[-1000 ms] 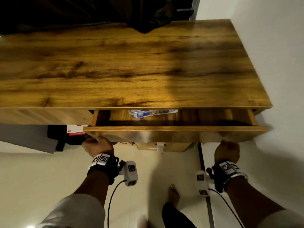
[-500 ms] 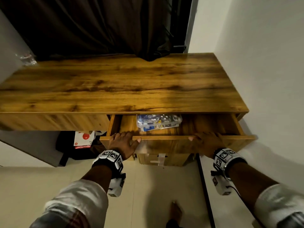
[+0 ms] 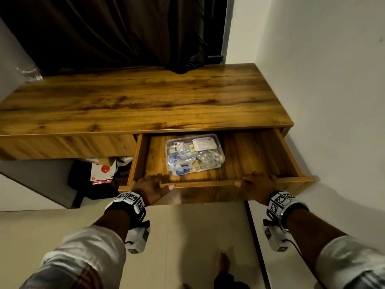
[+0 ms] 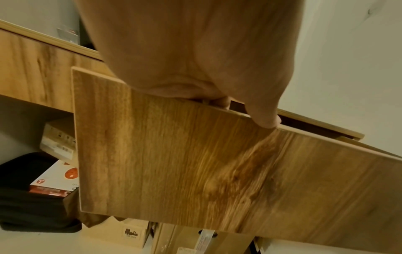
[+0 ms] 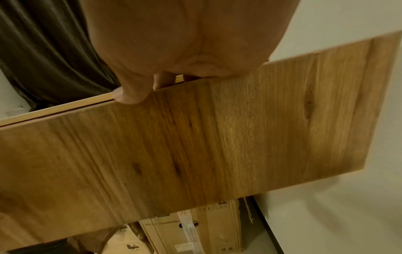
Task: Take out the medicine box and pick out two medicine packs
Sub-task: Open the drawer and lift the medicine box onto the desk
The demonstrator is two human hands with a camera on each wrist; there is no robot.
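Observation:
A clear plastic medicine box (image 3: 194, 154) full of blister packs lies in the open wooden drawer (image 3: 210, 193), near its middle. My left hand (image 3: 153, 187) grips the drawer front's top edge at the left, fingers curled over it and thumb on the outside. My right hand (image 3: 257, 183) grips the same edge at the right. In the left wrist view the left hand (image 4: 239, 110) hooks over the drawer front (image 4: 195, 163). The right wrist view shows the right hand (image 5: 143, 87) curled over the drawer front (image 5: 195, 137). The box's lid is on.
The wooden desk top (image 3: 145, 99) is bare, with a dark curtain (image 3: 116, 30) behind and a white wall (image 3: 333, 80) close on the right. Under the desk sit a red and white carton (image 3: 103, 171), a black bag (image 3: 79, 176) and cardboard boxes (image 5: 191, 228).
Both hands moved from below the drawer front to its top edge and pulled the drawer further out. The whole medicine box now shows. The head view has tilted up.

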